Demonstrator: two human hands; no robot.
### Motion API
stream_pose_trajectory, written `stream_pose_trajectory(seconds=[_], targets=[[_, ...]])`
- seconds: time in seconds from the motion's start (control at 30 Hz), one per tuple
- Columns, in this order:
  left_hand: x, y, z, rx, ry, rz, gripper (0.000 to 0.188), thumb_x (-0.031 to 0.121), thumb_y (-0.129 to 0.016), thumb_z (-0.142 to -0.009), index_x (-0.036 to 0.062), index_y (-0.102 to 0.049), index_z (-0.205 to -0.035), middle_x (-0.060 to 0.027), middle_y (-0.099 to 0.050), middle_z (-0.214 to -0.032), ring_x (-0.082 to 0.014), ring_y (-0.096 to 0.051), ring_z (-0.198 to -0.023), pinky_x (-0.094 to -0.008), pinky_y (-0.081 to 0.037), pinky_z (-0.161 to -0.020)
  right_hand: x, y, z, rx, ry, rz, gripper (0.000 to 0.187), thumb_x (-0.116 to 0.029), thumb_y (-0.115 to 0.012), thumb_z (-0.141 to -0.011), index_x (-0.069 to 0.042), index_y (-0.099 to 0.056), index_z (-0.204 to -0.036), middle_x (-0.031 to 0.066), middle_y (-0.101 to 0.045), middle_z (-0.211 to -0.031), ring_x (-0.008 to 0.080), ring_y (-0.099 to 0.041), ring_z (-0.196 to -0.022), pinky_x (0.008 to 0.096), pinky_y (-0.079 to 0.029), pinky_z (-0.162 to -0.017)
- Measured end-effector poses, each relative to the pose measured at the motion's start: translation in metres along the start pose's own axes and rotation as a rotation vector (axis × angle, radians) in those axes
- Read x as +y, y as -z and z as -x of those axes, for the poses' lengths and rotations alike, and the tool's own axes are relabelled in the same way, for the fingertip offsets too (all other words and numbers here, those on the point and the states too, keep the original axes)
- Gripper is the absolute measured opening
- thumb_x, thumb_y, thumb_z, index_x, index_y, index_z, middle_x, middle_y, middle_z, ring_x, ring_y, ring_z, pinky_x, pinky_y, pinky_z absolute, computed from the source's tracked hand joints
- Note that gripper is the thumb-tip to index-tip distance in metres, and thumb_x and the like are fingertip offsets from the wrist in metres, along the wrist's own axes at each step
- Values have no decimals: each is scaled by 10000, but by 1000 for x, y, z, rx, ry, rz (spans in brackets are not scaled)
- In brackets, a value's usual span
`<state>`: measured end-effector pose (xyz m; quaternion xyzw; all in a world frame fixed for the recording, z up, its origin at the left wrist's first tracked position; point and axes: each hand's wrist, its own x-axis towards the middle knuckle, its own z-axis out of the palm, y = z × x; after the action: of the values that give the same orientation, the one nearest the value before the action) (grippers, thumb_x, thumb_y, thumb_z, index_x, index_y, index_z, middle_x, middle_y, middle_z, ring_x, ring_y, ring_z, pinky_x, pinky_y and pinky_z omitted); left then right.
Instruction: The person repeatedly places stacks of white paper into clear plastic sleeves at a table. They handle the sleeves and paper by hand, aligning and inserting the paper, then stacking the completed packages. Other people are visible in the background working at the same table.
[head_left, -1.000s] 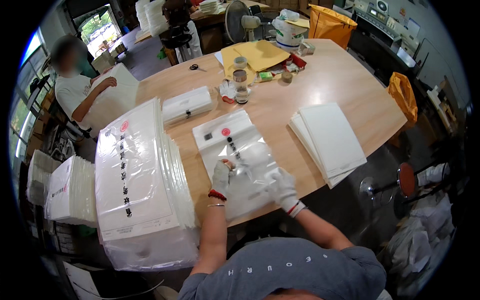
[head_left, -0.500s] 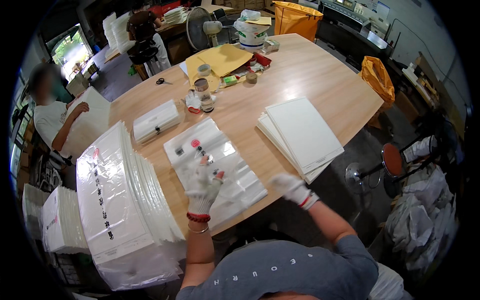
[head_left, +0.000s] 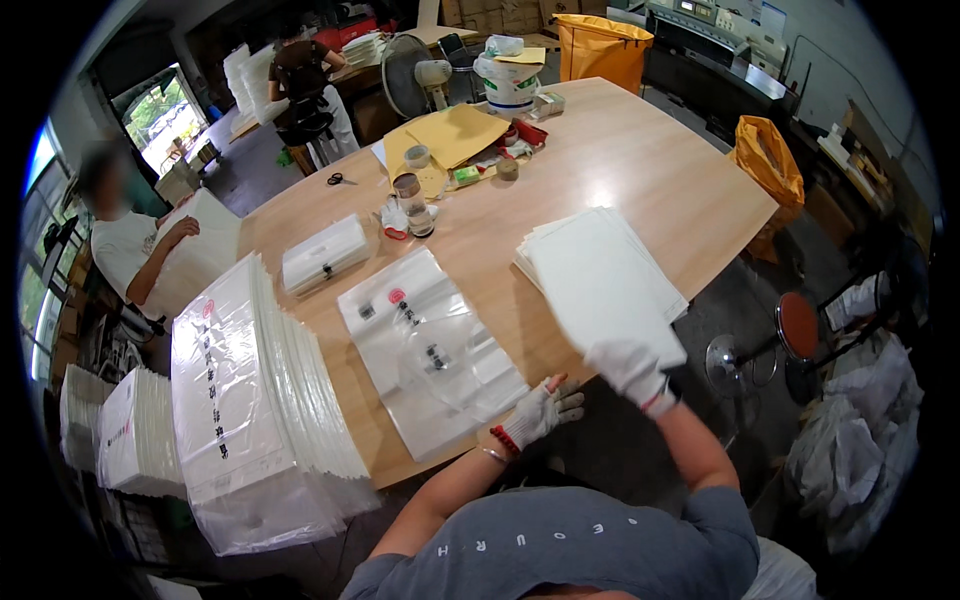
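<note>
My right hand [head_left: 632, 374], in a white knit glove, grips the near edge of the top white sheet [head_left: 600, 285], which lies askew over a small pile of similar sheets. Part of that hand is blurred. My left hand [head_left: 545, 412], gloved with a red cuff, hangs at the table's front edge with fingers apart and nothing in it. Beside it lie flat clear plastic bags [head_left: 425, 355] with red and black print. A tall stack of filled plastic bags [head_left: 235, 390] rises on the left, its layers slightly fanned.
Behind the bags sit a clipped plastic bundle [head_left: 325, 253] and a glass jar [head_left: 411, 208]. Farther back are scissors [head_left: 341, 180], yellow envelopes [head_left: 460, 135] and a white bucket [head_left: 508, 82]. A person [head_left: 130, 240] handles a sheet at the left; a stool [head_left: 791, 325] stands right.
My left hand has moved right, off the plastic bags to the table's edge. My right hand has reached the sheet pile and shifted its top sheet toward me.
</note>
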<state>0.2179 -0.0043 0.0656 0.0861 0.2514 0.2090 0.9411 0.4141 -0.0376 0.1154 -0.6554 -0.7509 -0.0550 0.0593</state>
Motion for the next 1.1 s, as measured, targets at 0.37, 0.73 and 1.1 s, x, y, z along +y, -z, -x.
stream_pose_trajectory(seconds=[0.37,0.73,1.1], targets=[[3,-3,57,104,-509,-1840,629,273,-609,-703,-72,-396,-1184,-295,-406,-1208,-350,-476,-1056,-404,-421,-810,-41,-78,80,215,-615,-1600,400,-290,-476,-913,32,-493,-1150,100,-589,-1006,174,-547,-932,304,-452,-826],[123,-13,142,1025,-1388,-2053,622,216,-615,-762,11,-369,-1294,-207,-465,-1208,-297,-475,-1086,-407,-388,-898,-100,-7,65,247,-27,-740,286,-92,-551,-780,-81,-568,-1065,155,-606,-1020,279,-613,-874,327,-497,-713],[79,39,79,508,-1435,-1960,413,134,-585,-742,40,-529,-1141,-157,-584,-880,-309,-551,-753,-393,-461,-713,-126,-54,-50,-87,-375,-620,627,-331,-684,-713,-22,-436,-1199,174,-508,-1133,335,-554,-965,400,-457,-792]])
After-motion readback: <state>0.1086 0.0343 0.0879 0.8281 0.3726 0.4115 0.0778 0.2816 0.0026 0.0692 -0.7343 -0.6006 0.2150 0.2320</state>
